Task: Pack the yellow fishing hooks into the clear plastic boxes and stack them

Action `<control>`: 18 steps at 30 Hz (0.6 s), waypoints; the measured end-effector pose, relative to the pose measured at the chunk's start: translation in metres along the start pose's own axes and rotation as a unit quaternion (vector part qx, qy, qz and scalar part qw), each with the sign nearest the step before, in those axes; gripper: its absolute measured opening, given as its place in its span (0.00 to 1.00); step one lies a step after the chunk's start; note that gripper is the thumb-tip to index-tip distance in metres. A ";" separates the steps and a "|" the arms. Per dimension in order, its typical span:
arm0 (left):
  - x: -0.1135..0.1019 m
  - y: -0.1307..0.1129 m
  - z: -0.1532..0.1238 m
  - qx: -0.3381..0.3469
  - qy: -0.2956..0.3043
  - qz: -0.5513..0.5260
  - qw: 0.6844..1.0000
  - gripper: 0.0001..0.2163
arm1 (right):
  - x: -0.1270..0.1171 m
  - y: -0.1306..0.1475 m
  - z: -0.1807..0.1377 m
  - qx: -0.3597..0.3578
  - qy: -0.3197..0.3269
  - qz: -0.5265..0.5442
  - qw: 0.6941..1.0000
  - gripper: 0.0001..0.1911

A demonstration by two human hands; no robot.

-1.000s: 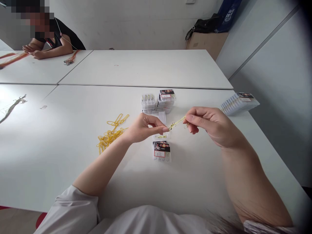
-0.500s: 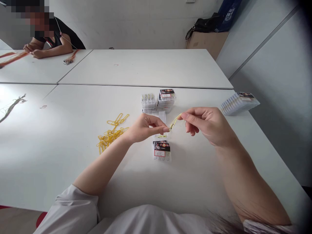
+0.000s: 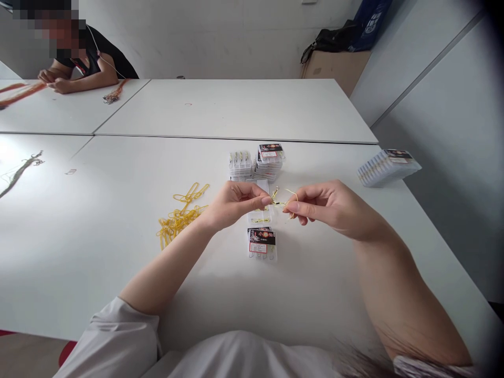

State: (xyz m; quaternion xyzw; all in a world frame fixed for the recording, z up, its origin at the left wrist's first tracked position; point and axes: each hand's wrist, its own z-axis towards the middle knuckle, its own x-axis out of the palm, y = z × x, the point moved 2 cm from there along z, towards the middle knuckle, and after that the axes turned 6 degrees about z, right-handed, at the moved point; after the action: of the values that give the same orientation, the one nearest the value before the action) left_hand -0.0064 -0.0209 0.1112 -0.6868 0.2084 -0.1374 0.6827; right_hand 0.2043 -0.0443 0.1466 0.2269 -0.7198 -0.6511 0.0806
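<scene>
My left hand [image 3: 244, 207] pinches a small fishing hook rig [image 3: 276, 203] between thumb and fingertips. From it a thin yellow line [image 3: 290, 191] runs to my right hand [image 3: 315, 207], whose thumb and forefinger are closed on it, with a loop standing up. Beneath my hands lies an open clear plastic box [image 3: 260, 216] with yellow-lined hooks inside, partly covered by my left fingers. Nearer to me, hook packs with black labels [image 3: 262, 244] overlap on the table. A pile of yellow looped lines [image 3: 177, 223] lies left of my left hand.
Behind my hands stand stacked hook boxes [image 3: 240, 165] and labelled packs [image 3: 270, 160]. Another row of packs [image 3: 389, 168] leans near the right table edge. Dark strands [image 3: 21, 173] lie far left. Across the table [image 3: 236, 113], a person [image 3: 86, 68] handles orange strands [image 3: 23, 95].
My right hand has shifted slightly down and left, closer to my left hand. The line between them, slanting earlier, now runs nearly level with a loose loop above.
</scene>
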 end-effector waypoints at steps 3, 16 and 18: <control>0.002 0.001 0.000 0.017 -0.026 0.001 1.000 0.14 | 0.002 -0.001 0.000 0.014 0.017 -0.017 1.000 0.18; 0.013 0.002 0.000 0.060 -0.037 -0.058 0.996 0.16 | 0.001 -0.008 0.007 0.076 0.008 -0.105 0.992 0.18; 0.012 0.001 0.000 0.055 -0.025 -0.062 0.996 0.16 | -0.006 -0.009 0.006 0.067 -0.022 -0.116 0.991 0.18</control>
State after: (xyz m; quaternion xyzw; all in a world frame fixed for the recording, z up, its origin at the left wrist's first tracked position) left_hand 0.0041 -0.0269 0.1095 -0.6627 0.1408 -0.1734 0.7148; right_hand 0.2087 -0.0367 0.1384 0.2993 -0.7321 -0.6113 -0.0270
